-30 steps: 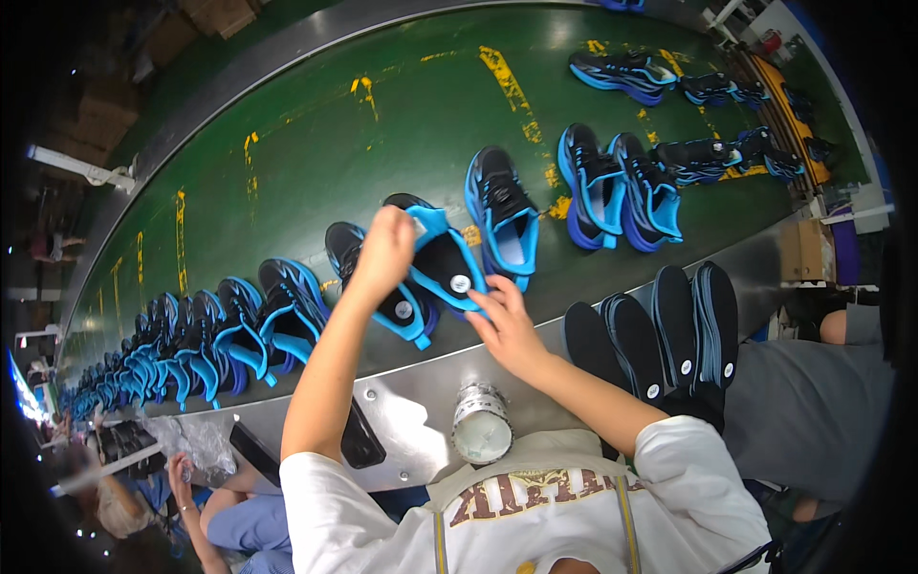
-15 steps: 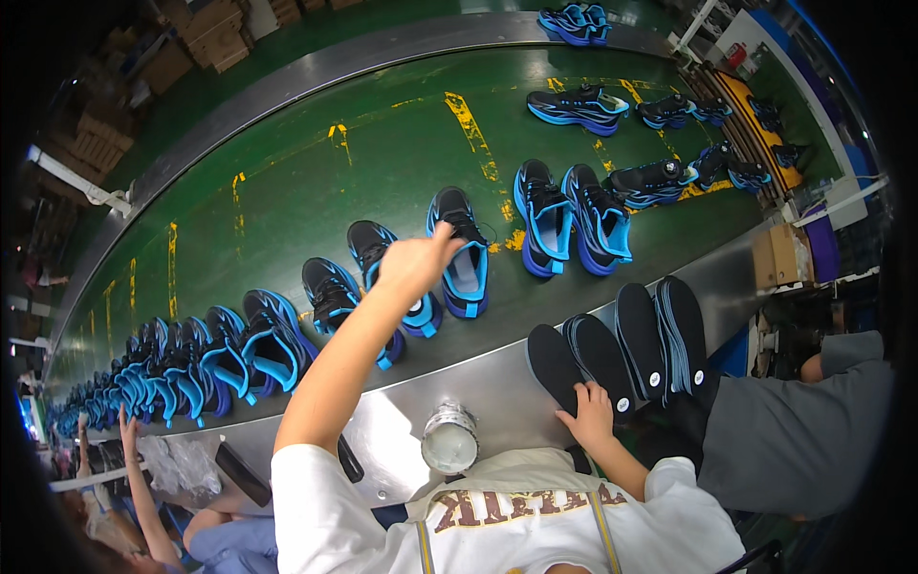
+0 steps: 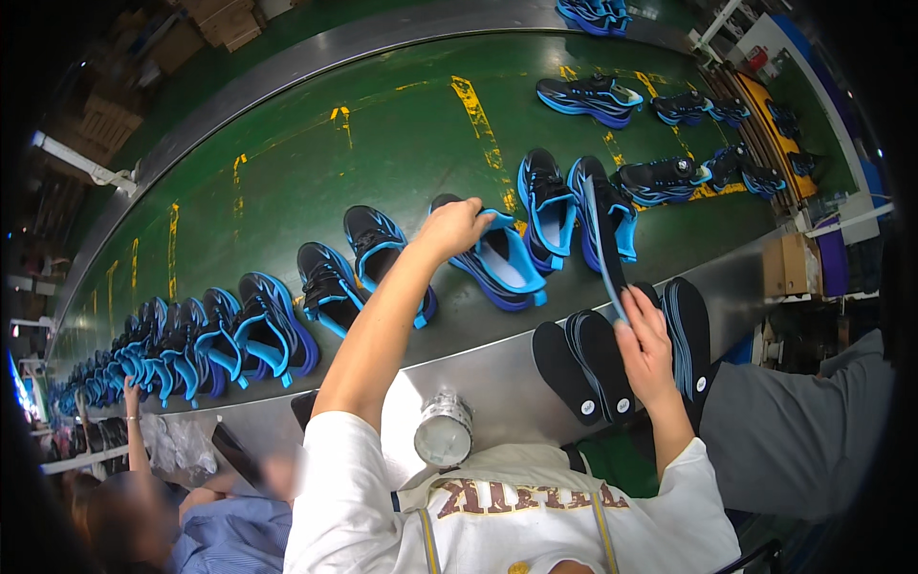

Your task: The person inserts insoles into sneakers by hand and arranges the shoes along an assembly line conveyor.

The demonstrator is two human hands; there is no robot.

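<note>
Shoes (image 3: 239, 330) line the conveyor belt (image 3: 316, 163) from left to right. The left hand (image 3: 451, 228) rests on one shoe (image 3: 497, 263); the right hand (image 3: 645, 344) lifts an insole (image 3: 604, 247) above insoles (image 3: 585, 364) stacked on the near ledge (image 3: 497, 392), right of a tape roll (image 3: 443, 430).

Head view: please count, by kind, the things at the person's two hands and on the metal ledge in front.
shoe touched by the left hand: 1
insole held in the right hand: 1
flat insoles on the metal ledge: 3 seen; the hand may hide more
round container: 1
Total: 6
</note>
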